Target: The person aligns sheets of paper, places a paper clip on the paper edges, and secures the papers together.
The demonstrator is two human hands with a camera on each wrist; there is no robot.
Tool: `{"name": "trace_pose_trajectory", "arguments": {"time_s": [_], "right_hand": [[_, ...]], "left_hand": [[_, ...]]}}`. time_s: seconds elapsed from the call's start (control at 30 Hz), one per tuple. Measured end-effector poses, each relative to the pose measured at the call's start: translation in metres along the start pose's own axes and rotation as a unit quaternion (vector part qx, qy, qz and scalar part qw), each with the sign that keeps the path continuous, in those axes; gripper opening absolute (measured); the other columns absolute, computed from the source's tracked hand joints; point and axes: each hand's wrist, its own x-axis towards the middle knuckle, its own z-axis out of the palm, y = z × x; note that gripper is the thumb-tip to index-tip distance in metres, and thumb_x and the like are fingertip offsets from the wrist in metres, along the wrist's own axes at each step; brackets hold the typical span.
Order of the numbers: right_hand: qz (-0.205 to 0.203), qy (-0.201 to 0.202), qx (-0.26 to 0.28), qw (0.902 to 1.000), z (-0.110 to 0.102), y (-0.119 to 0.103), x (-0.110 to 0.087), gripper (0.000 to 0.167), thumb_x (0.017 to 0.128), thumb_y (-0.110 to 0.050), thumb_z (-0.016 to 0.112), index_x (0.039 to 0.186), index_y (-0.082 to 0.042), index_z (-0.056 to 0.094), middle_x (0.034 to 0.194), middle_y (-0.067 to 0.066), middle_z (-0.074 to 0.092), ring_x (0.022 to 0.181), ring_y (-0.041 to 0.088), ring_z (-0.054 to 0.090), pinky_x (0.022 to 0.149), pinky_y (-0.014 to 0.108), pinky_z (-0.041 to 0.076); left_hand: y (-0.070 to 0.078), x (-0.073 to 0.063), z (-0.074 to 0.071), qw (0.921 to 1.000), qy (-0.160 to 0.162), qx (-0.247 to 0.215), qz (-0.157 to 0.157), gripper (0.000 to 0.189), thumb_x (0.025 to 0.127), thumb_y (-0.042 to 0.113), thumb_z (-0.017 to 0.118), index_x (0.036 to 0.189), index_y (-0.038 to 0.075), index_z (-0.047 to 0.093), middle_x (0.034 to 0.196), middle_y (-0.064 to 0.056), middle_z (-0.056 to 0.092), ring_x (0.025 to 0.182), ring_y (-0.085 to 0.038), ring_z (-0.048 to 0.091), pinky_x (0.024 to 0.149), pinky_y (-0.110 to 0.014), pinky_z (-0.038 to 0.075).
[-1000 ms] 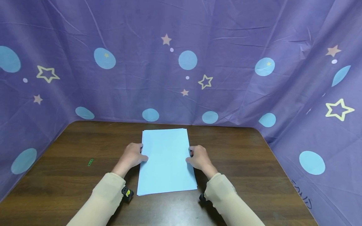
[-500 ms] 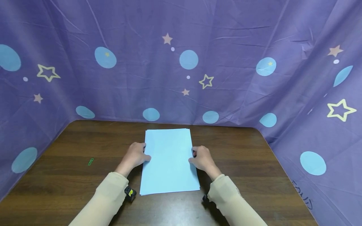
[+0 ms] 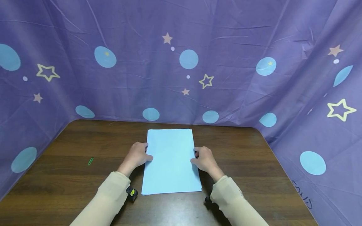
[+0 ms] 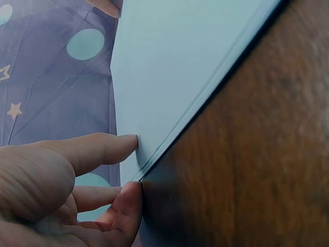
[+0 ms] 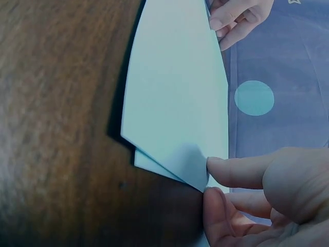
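Observation:
A stack of pale blue paper sheets (image 3: 171, 169) lies at the middle of the table, its long sides running away from me. My left hand (image 3: 137, 155) pinches the stack's left edge, thumb on top and fingers at the side. On the opposite edge, my right hand (image 3: 206, 160) holds the paper in a similar pinch. Close up in the right wrist view, the sheets (image 5: 169, 92) are out of line, with a lower corner jutting past the upper one. The left wrist view shows layered edges on the paper (image 4: 169, 77). Fingertips below the stack are partly hidden.
A small green paper clip (image 3: 90, 161) lies on the brown wooden table (image 3: 56, 175), left of the paper. Behind and at both sides hangs a purple curtain (image 3: 127, 62) with stars and blue dots, meeting the table's far edge.
Both hands and the stack of paper have shifted slightly to the right. The stack's front edge also looks a little more level, and the grip on each side is unchanged.

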Motion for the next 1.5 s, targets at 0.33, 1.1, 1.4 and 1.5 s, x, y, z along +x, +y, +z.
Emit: {"name": "trace_pose_trajectory", "arguments": {"time_s": [0.33, 1.1, 1.4, 1.5], "right_hand": [[0.001, -0.002, -0.002, 1.0000, -0.002, 0.002, -0.001, 0.053, 0.092, -0.004, 0.081, 0.140, 0.009, 0.063, 0.101, 0.011, 0.065, 0.088, 0.022, 0.058, 0.074, 0.033, 0.054], [0.005, 0.005, -0.007, 1.0000, -0.004, 0.010, -0.004, 0.054, 0.091, -0.004, 0.081, 0.140, 0.009, 0.063, 0.096, 0.010, 0.062, 0.087, 0.023, 0.056, 0.073, 0.033, 0.052], [0.009, 0.011, -0.010, 0.9998, -0.005, 0.012, -0.006, 0.055, 0.091, -0.005, 0.082, 0.140, 0.009, 0.063, 0.097, 0.010, 0.062, 0.090, 0.024, 0.057, 0.074, 0.033, 0.053], [0.008, 0.016, -0.011, 0.9998, -0.006, 0.013, -0.008, 0.054, 0.091, -0.004, 0.082, 0.139, 0.009, 0.064, 0.096, 0.010, 0.062, 0.090, 0.024, 0.057, 0.074, 0.033, 0.053]], "left_hand": [[0.003, 0.000, 0.001, 1.0000, -0.005, -0.003, 0.001, 0.070, 0.091, 0.012, 0.079, 0.147, -0.016, 0.050, 0.135, -0.031, 0.059, 0.119, -0.039, 0.056, 0.103, -0.056, 0.053], [0.008, 0.004, 0.007, 0.9999, -0.007, -0.005, 0.011, 0.069, 0.090, 0.012, 0.080, 0.146, -0.016, 0.051, 0.133, -0.031, 0.058, 0.113, -0.038, 0.055, 0.100, -0.054, 0.054], [0.012, 0.003, 0.008, 0.9999, -0.007, -0.008, 0.008, 0.069, 0.091, 0.012, 0.079, 0.148, -0.016, 0.049, 0.138, -0.032, 0.056, 0.115, -0.038, 0.055, 0.102, -0.055, 0.053], [0.013, 0.003, 0.009, 0.9999, -0.008, -0.007, 0.009, 0.069, 0.091, 0.012, 0.080, 0.147, -0.015, 0.050, 0.137, -0.032, 0.057, 0.114, -0.038, 0.055, 0.101, -0.055, 0.054]]}}
